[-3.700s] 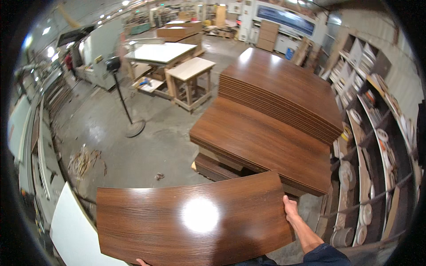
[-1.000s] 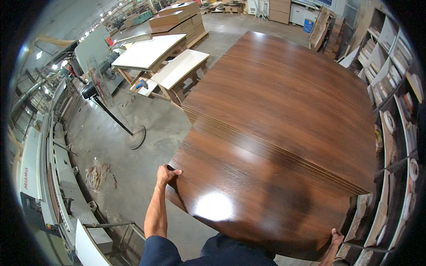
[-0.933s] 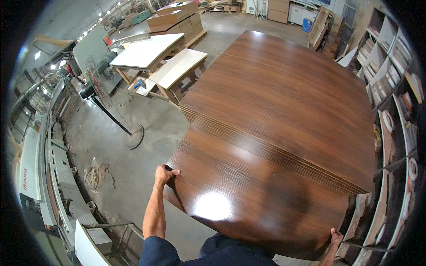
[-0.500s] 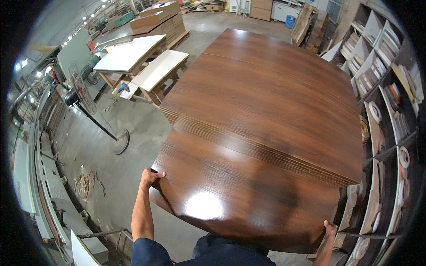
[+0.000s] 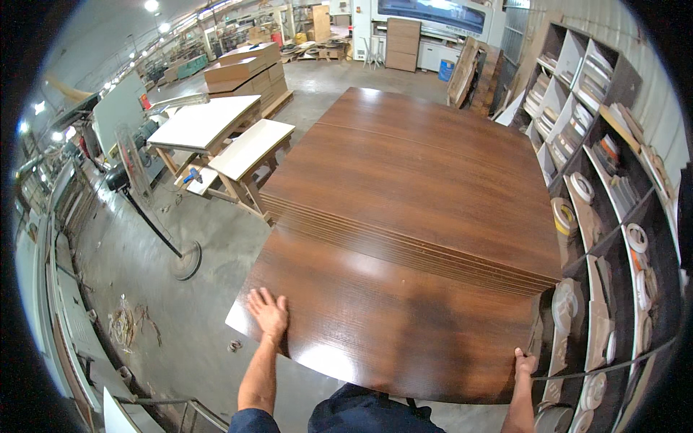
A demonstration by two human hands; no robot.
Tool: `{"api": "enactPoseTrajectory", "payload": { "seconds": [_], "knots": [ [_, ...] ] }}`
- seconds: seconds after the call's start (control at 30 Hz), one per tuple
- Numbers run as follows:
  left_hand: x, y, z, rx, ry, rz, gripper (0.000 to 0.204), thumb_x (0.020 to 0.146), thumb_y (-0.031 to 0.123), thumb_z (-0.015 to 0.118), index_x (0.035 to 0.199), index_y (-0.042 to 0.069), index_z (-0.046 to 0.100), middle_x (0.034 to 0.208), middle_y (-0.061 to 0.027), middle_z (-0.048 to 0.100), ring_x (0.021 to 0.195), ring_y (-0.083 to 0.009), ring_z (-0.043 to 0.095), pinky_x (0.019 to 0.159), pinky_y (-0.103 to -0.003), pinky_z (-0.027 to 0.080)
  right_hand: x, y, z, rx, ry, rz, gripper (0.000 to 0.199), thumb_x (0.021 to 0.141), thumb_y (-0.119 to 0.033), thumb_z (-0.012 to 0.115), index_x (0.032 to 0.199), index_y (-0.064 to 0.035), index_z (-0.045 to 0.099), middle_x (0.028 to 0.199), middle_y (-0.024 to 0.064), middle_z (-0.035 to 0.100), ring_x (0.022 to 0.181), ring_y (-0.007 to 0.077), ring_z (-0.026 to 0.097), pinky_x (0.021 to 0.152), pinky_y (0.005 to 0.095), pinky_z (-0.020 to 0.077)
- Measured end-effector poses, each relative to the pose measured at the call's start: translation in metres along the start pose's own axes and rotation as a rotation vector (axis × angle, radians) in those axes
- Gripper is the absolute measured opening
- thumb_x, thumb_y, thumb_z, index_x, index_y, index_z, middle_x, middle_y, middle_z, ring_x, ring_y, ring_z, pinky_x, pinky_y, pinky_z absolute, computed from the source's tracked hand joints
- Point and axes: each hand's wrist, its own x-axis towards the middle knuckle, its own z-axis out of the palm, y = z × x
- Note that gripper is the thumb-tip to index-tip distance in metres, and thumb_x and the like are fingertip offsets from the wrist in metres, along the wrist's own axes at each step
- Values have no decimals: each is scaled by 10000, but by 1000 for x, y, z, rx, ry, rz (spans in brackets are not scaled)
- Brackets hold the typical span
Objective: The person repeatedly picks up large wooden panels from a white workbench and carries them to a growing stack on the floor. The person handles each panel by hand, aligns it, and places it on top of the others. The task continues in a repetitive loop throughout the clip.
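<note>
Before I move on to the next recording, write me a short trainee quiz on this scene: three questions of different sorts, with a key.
1. True or false: the left hand lies with its fingers spread on top of the nearest glossy dark-brown wood-grain panel.

2. What does the slim black pole with a round base stand on?
A. a white tabletop
B. the grey concrete floor
C. a dark wooden shelf

3. Fill in the gap: the tall dark shelving with many compartments stands on the person's ____ side.

Key: 1. True. 2. B. 3. right.
</note>
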Motion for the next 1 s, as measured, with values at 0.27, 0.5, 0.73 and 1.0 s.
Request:
{"api": "enactPoseTrajectory", "payload": {
  "seconds": [0.27,0.5,0.73,1.0],
  "knots": [
    [-224,108,-70,-217,-190,576,711,830,487,560,1360,35,416,1458,-255,260,1367,-432,184,1100,-586,114,-170,-39,60,-354,234,-969,481,854,-215,478,1273,21,466,1390,264,376,1299,442,314,1076,543,208],
    [-392,76,-104,-449,-379,713,610,836,450,589,1304,73,481,1411,-226,339,1304,-426,301,1079,-528,246,-319,-26,98,-301,-184,-1463,641,854,-402,553,1337,-4,412,1441,232,312,1362,391,234,1108,551,137],
    [-474,-94,-98,-336,-725,-94,571,797,512,618,1188,95,601,1068,-181,646,1011,-330,610,882,-409,485,-308,-13,63,-447,-157,-1488,792,855,-546,497,1430,-45,283,1513,148,211,1412,332,117,1140,499,51],
    [-574,-270,-151,-381,-436,-656,456,781,408,661,1024,22,670,947,-191,675,922,-313,656,807,-376,512,-309,-12,59,-572,-177,-1409,861,857,-599,459,1462,-46,193,1538,139,128,1423,314,70,1148,475,39]
  ]
}}
